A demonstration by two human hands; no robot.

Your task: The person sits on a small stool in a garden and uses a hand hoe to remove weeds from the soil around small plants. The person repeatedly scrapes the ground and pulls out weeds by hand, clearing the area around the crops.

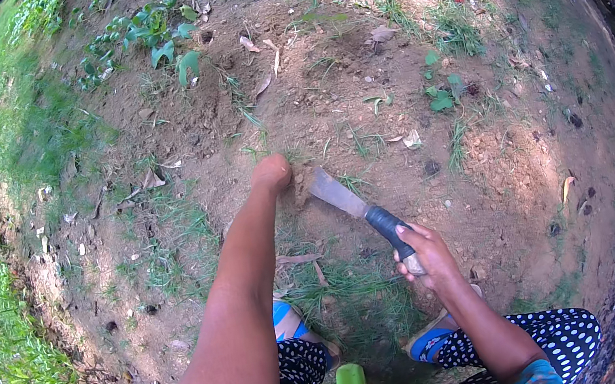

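In my right hand (429,257) is a short hand weeder (338,192) with a flat, flared metal blade. Black tape wraps most of its handle, and the pale butt end shows below my fingers. The blade points up and left, its tip close to a loose clod of soil (300,187). My left hand (272,172) reaches down to the ground just left of that tip, curled with its back towards me. Its fingers are hidden, so whether it grips anything is unclear. Thin blades of grass (255,148) stand right beyond it.
Grass tufts (351,301) grow between my sandalled feet, near a bright green plastic object (350,382). A broad-leaved plant (156,33) stands at the upper left, a small seedling (441,94) to the right. Dry leaves (152,179) lie scattered. Dense greenery (17,366) borders the left side.
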